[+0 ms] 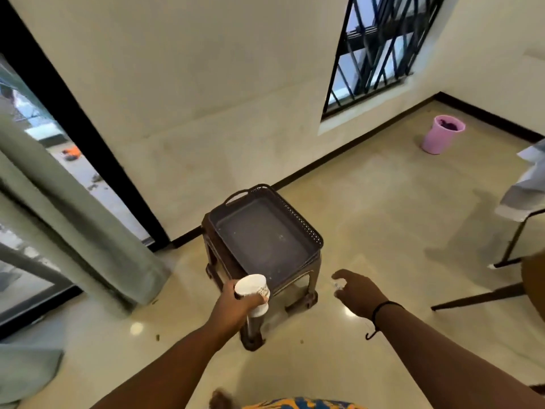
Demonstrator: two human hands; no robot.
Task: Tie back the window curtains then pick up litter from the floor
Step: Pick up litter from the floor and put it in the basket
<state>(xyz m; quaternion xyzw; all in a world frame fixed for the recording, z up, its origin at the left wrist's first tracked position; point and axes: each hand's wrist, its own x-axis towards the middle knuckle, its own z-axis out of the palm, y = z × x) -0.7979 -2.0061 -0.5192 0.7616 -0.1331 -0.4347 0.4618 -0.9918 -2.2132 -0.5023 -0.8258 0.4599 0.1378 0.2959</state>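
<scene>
Cup: paper cup (252, 286) held in left hand (236, 305), at 6 o'clock of the tray (312, 231); likely light, crushable, so grip the sidewall gently.
Right hand: right hand (358, 292) pinches a small crumpled scrap (339, 284), likely light and soft.
Stool: brown stool (308, 296) under the tray, directly ahead.
Bin: pink bin (433, 140) at 2 o'clock, well apart.
Curtain: green curtain (76, 219) at 9 o'clock.
Obstacle: chair legs (477, 296) at 3 o'clock.

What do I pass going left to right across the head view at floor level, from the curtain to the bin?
Green curtain → left hand gripping a white paper cup → brown stool carrying the dark tray → right hand with small white litter at its fingertips → pink bin by the far wall.
</scene>
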